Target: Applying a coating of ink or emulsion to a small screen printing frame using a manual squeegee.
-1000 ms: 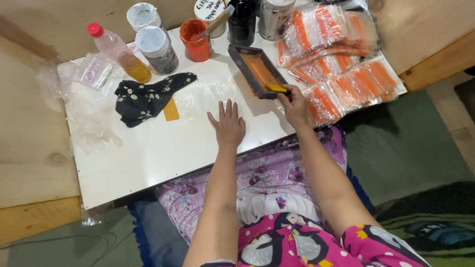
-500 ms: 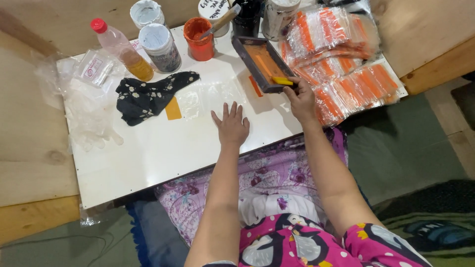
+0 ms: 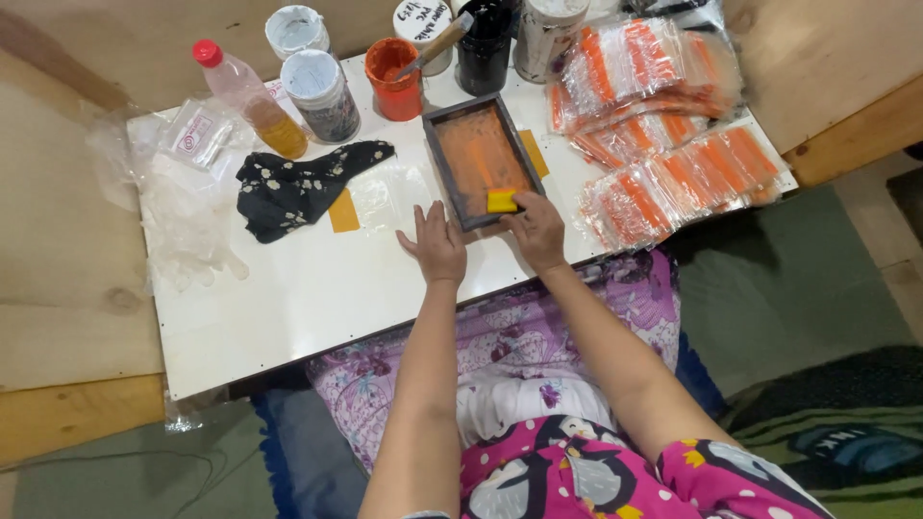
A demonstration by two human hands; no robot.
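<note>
Screen frame [image 3: 481, 159] lies flat on the tabletop [image 3: 317, 298], dark border, mesh coated orange. It sits directly ahead of both hands, near edge touching them.

Right hand [image 3: 536, 229] is closed on a yellow squeegee [image 3: 502, 200], pressed on the mesh at the frame's near right corner. Left hand [image 3: 436, 242] is open, fingers spread, palm flat on the tabletop; fingertips at the frame's near left edge, touching or just short of it, can't tell which.

A yellow tab [image 3: 534, 154] sticks out from under the frame on the right-hand side. A second yellow tab [image 3: 343, 211] lies on the tabletop left of the left hand, with a clear plastic sleeve [image 3: 380, 197] between it and the frame.

Farther left of the left hand: black floral cloth [image 3: 293, 187], bunched, just beside the second tab. Beyond that, a loose heap of clear bags [image 3: 183, 192] at the tabletop's left end.

Right of the right hand: stacks of orange packets [image 3: 673, 163], fanned, reaching the tabletop's right edge.

Beyond the frame, along the far edge: orange paint pot [image 3: 394, 79] with a stick [image 3: 437, 43] in it, black container [image 3: 484, 43], white tubs [image 3: 322, 91], and a red-capped bottle [image 3: 252, 101] with amber liquid.
</note>
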